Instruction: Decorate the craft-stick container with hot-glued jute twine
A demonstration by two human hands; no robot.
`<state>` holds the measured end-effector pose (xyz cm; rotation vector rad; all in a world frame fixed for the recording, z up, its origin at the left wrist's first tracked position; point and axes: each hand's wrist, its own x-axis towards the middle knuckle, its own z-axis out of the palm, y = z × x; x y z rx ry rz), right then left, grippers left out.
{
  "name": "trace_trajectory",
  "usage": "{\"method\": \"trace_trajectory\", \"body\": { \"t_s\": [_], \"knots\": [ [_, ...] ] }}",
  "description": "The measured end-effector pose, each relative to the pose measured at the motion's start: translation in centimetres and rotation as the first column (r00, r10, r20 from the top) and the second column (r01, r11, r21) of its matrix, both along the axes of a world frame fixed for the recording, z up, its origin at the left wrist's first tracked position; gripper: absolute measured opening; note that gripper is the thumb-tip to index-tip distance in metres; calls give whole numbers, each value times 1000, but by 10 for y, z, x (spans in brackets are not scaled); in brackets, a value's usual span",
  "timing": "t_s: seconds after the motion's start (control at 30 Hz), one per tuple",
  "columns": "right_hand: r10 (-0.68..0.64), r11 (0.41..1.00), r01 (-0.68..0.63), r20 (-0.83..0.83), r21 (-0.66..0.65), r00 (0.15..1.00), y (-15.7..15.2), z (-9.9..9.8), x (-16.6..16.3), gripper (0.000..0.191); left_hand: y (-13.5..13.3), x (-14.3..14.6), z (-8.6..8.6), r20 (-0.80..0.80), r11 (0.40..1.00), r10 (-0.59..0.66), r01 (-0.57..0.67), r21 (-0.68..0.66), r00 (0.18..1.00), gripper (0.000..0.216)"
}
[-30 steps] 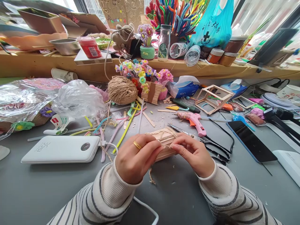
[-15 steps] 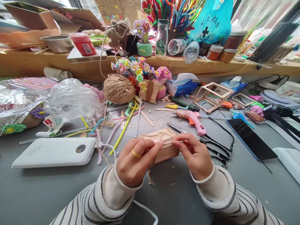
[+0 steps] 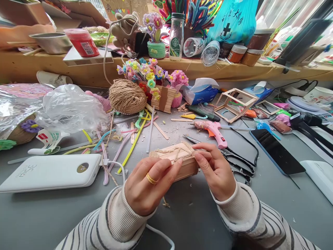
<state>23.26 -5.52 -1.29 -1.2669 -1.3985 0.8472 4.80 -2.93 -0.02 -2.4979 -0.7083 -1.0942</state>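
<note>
A small box of pale wooden craft sticks (image 3: 185, 171) lies on the grey table between my hands. Jute twine (image 3: 166, 150) runs across its top in an angular outline, and a frayed end hangs below by my left wrist. My left hand (image 3: 148, 184), a gold ring on one finger, is closed in a pinch on the twine over the near side of the box. At the box's right corner, my right hand (image 3: 218, 173) pinches the twine between thumb and fingers. The fingertips partly cover the twine.
A pink glue gun (image 3: 212, 131) and black-handled scissors (image 3: 240, 163) lie behind my right hand, near a phone (image 3: 277, 151). On the left are a white power bank (image 3: 52, 172) and a twine ball (image 3: 127, 96). A stick frame (image 3: 235, 104) stands farther back.
The view has shifted slightly. My left fingers have moved a little along the box top, showing more of its left end; my right hand stays at the corner.
</note>
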Motion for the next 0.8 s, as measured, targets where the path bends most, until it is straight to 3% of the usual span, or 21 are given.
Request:
{"method": "trace_trajectory", "body": {
  "t_s": [0.3, 0.8],
  "knots": [
    [41, 988, -63, -157, -140, 987, 2, -1, 2, 27, 0, 0, -3, 8, 1000, -2, 2, 16, 1000, 23],
    [100, 977, -147, -279, -154, 955, 2, 4, -2, 28, -3, -1, -5, 9, 1000, 12, -12, 13, 1000, 23]
  ]
}}
